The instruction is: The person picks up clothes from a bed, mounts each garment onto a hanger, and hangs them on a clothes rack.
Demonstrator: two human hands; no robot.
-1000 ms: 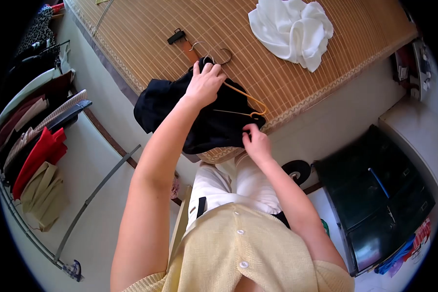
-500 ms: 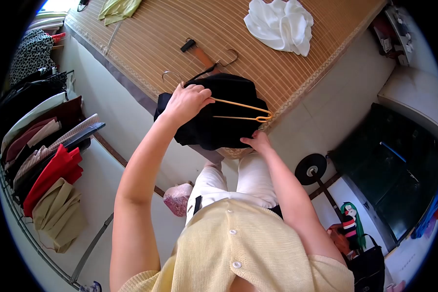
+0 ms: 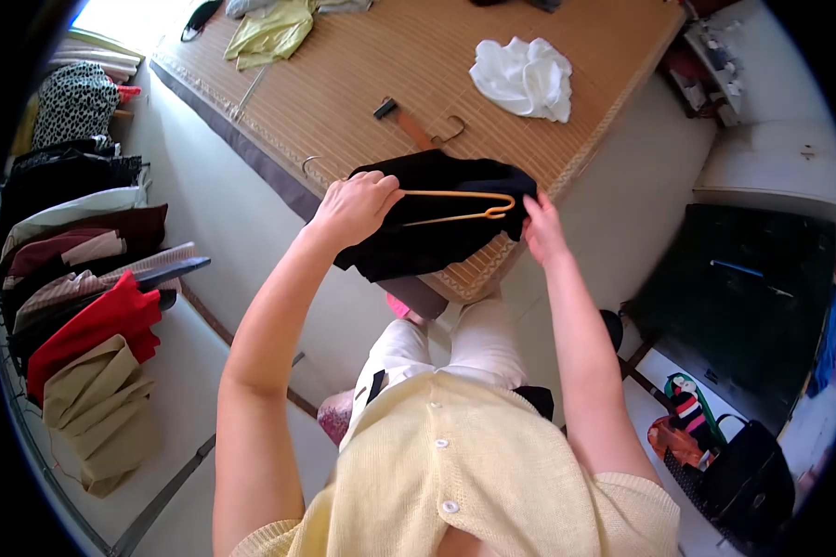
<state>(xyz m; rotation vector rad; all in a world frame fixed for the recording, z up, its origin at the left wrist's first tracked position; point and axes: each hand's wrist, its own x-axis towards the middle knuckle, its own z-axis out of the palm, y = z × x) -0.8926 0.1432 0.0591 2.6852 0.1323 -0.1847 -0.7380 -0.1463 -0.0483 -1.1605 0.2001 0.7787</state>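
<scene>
A black garment (image 3: 437, 246) is held up over the near corner of the bamboo mat (image 3: 344, 93). My left hand (image 3: 358, 206) is closed round the top of a yellow-orange hanger (image 3: 464, 194), whose metal hook (image 3: 312, 161) sticks out beyond the knuckles. The hanger's right end lies over the black cloth. At the garment's right edge, my right hand (image 3: 542, 223) pinches the cloth between thumb and fingers. Just behind the garment lies a brown wooden hanger (image 3: 414, 130) with a black clip and a dark hook.
A crumpled white cloth (image 3: 522, 78) and a yellow-green garment (image 3: 269, 32) lie on the mat. At the left is a rack of hanging clothes (image 3: 102, 395). To the right are a dark green chest (image 3: 734, 297) and a black bag (image 3: 751, 478).
My left hand and the hanger have shifted left, away from the wooden hanger. My right hand has moved up and right along the garment, which is now spread wider. The view has shifted too.
</scene>
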